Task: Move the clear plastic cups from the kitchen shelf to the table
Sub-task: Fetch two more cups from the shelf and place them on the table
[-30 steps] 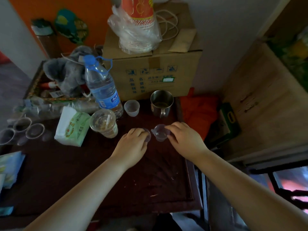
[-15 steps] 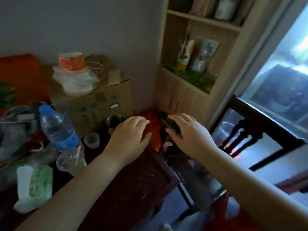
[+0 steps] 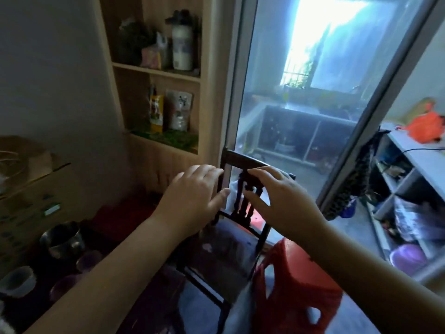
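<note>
Two small clear plastic cups (image 3: 88, 259) (image 3: 63, 286) stand on the dark table (image 3: 144, 307) at the lower left, beside a metal mug (image 3: 63, 239). A whitish cup (image 3: 16, 280) sits at the left edge. My left hand (image 3: 192, 201) and my right hand (image 3: 277, 201) float in mid-air over a dark wooden chair (image 3: 243, 179), fingers spread, holding nothing. Both are well to the right of the cups. A wooden shelf unit (image 3: 156, 73) rises behind, holding packets and a white bottle (image 3: 181, 44); I see no clear cups on it.
A cardboard box (image 3: 31, 196) stands on the table at the left. A red plastic stool (image 3: 296, 285) is beside the chair. A glass sliding door (image 3: 313, 92) fills the middle. A white rack (image 3: 414, 165) with clutter stands at the right.
My hands let go of the two cups on the table and lifted away. The view swung right and up, from the table to the chair, shelf and door.
</note>
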